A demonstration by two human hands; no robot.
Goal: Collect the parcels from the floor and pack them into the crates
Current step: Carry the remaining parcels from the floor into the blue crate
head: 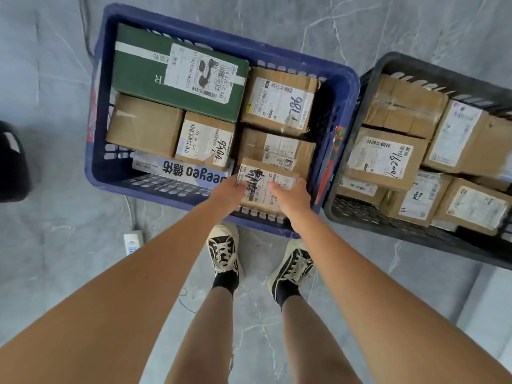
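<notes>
A small brown parcel (263,181) with a white label and black scrawl sits at the near right corner of the blue crate (342,87). My left hand (228,194) grips its left side and my right hand (293,196) grips its right side, thumbs on top. The blue crate holds several parcels: a green box (144,65), brown boxes (144,124) and a white flat box (177,169). A black crate (388,65) to the right is full of brown parcels (385,159).
Both crates stand on a grey marbled floor (41,65). A white power strip (133,241) with its cable lies on the floor left of my feet. A black object (12,162) stands at the left edge. My shoes (223,250) are just in front of the blue crate.
</notes>
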